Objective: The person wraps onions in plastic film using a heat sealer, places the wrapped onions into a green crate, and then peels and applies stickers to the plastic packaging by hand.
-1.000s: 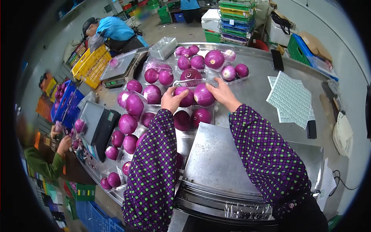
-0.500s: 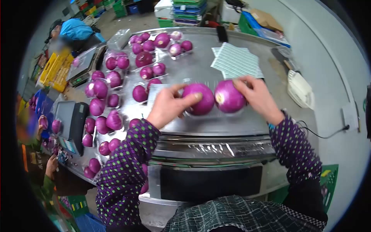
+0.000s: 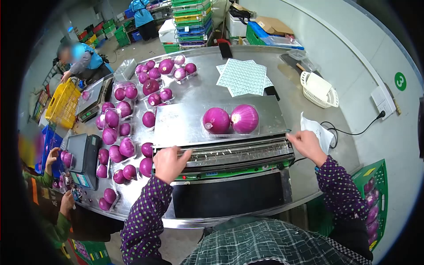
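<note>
My left hand [image 3: 170, 164] is closed at the left end of the wrapping machine's roller [image 3: 225, 154]. At the roller's right end, my right hand [image 3: 308, 145] is closed with its fingertips near the edge. What either hand holds is too small to make out. Two large purple onions, a left one [image 3: 216, 120] and a right one [image 3: 244, 119], sit side by side in a clear tray on the machine's metal plate [image 3: 176, 123], beyond the roller. Neither hand touches them. A dark panel [image 3: 227, 195] lies on my side of the roller.
Packed onions [image 3: 127, 147] cover the left of the table. Beside them are scales [image 3: 84, 152]. Pale pads [image 3: 243, 77], a phone [image 3: 225, 50], a white basket [image 3: 319, 90] and a black cable [image 3: 353, 133] lie beyond and right. Co-workers are at left.
Both hands have let go of the two onions, which now rest on the metal plate. My hands have moved down towards me, to the roller's ends. The view has shifted.
</note>
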Tool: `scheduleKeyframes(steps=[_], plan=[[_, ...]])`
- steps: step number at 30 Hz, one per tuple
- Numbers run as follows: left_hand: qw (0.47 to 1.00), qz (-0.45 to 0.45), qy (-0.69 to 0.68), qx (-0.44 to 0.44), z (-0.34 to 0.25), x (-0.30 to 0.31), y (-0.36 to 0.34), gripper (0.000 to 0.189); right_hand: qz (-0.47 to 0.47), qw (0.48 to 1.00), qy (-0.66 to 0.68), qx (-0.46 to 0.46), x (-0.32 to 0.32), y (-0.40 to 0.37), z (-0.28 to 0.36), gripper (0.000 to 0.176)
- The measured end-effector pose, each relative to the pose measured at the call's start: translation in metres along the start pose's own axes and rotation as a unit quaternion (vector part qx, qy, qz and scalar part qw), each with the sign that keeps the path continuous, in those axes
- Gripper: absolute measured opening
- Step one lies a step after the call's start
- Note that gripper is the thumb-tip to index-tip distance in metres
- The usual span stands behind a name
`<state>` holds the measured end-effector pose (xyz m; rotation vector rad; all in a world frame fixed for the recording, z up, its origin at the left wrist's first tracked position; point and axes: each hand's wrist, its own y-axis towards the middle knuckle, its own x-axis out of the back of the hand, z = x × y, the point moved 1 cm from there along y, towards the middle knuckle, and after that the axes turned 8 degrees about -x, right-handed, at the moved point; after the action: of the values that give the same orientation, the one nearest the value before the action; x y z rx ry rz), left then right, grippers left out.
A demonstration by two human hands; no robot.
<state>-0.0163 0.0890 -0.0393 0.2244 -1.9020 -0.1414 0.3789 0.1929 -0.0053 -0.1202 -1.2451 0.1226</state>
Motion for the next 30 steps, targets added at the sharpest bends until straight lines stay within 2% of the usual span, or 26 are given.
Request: scheduleKeyframes(steps=[2,3,6,7,8,10,11,12,13,14,15,16,17,18,19,20,21,22,23,24,25,26,27,28,29,30], plan=[[0.988,0.044,0.149,-0.023,0.0,-0.004,-0.014,0.05,0.042,0.998,-0.048,-0.004,-0.01,-0.003,0.0,0.046],[0.988,0.042,0.15,-0.02,-0.005,-0.007,-0.013,0.05,0.08,0.992,-0.098,-0.005,-0.016,0.0,0.001,0.046],[0.979,0.077,0.19,-0.007,-0.017,-0.016,0.002,0.042,0.111,0.993,-0.026,0.025,-0.042,0.013,0.008,0.042],[0.989,0.116,0.087,0.005,-0.014,-0.024,0.008,0.041,0.115,0.989,0.073,0.06,-0.05,0.016,0.008,0.037],[0.988,0.154,-0.018,0.017,-0.012,-0.03,0.011,0.039,0.117,0.989,0.074,0.058,-0.052,0.014,0.004,0.037],[0.988,0.121,-0.09,0.029,-0.009,-0.029,0.005,0.032,0.202,0.948,0.247,0.007,-0.042,0.007,0.002,0.031],[0.961,0.155,-0.223,0.054,-0.005,-0.016,-0.004,0.032,0.272,0.904,0.326,-0.035,-0.03,-0.012,-0.003,0.027],[0.901,0.201,-0.361,0.13,-0.009,0.005,-0.02,0.032,0.33,0.873,0.359,-0.022,-0.014,-0.036,-0.006,0.027],[0.847,0.216,-0.449,0.184,-0.012,0.024,-0.039,0.031,0.338,0.852,0.395,-0.06,-0.002,-0.06,-0.002,0.028],[0.775,0.205,-0.562,0.202,-0.017,0.036,-0.053,0.029,0.352,0.819,0.446,-0.076,0.015,-0.075,0.005,0.027],[0.684,0.172,-0.664,0.248,-0.027,0.052,-0.052,0.027,0.353,0.751,0.547,-0.107,0.033,-0.084,0.017,0.027],[0.732,0.063,-0.676,0.062,-0.041,0.081,-0.032,0.027,0.297,0.744,0.598,0.029,0.051,-0.075,0.036,0.026],[0.691,-0.024,-0.723,0.001,-0.047,0.099,-0.004,0.028,0.24,0.72,0.634,0.148,0.067,-0.06,0.054,0.025],[0.644,-0.075,-0.761,-0.009,-0.043,0.104,0.027,0.029,0.214,0.68,0.668,0.214,0.079,-0.031,0.073,0.025],[0.593,-0.158,-0.788,-0.044,-0.042,0.096,0.071,0.025,0.068,0.594,0.791,0.127,0.08,-0.011,0.103,0.025],[0.694,-0.16,-0.694,-0.102,-0.051,0.092,0.115,0.021,0.014,0.597,0.787,0.154,0.073,0.032,0.118,0.025],[0.736,-0.197,-0.639,-0.106,-0.052,0.067,0.156,0.021,-0.039,0.597,0.782,0.176,0.047,0.076,0.119,0.025],[0.836,-0.175,-0.508,-0.11,-0.034,0.03,0.183,0.023,-0.056,0.673,0.721,0.154,0.009,0.108,0.111,0.025],[0.922,-0.121,-0.363,-0.056,-0.014,-0.016,0.195,0.024,-0.07,0.742,0.653,0.131,-0.024,0.136,0.104,0.025],[0.977,-0.065,-0.204,-0.003,0.004,-0.053,0.204,0.025,-0.018,0.808,0.585,0.071,-0.049,0.148,0.094,0.024],[0.974,-0.083,-0.208,-0.045,0.01,-0.082,0.193,0.026,0.033,0.861,0.507,0.011,-0.066,0.152,0.084,0.025],[0.969,-0.096,-0.211,-0.085,0.012,-0.102,0.176,0.028,0.034,0.86,0.51,0.008,-0.072,0.15,0.081,0.025],[0.97,-0.087,-0.212,-0.084,0.018,-0.108,0.169,0.028,0.02,0.892,0.447,0.069,-0.079,0.14,0.078,0.024],[0.963,-0.109,-0.206,-0.134,0.024,-0.108,0.161,0.03,0.007,0.916,0.38,0.129,-0.084,0.133,0.077,0.024],[0.954,-0.134,-0.2,-0.181,0.022,-0.101,0.151,0.032,0.031,0.914,0.364,0.174,-0.084,0.132,0.071,0.023],[0.955,-0.128,-0.201,-0.175,0.019,-0.09,0.135,0.032,0.038,0.915,0.365,0.17,-0.082,0.126,0.066,0.023]])
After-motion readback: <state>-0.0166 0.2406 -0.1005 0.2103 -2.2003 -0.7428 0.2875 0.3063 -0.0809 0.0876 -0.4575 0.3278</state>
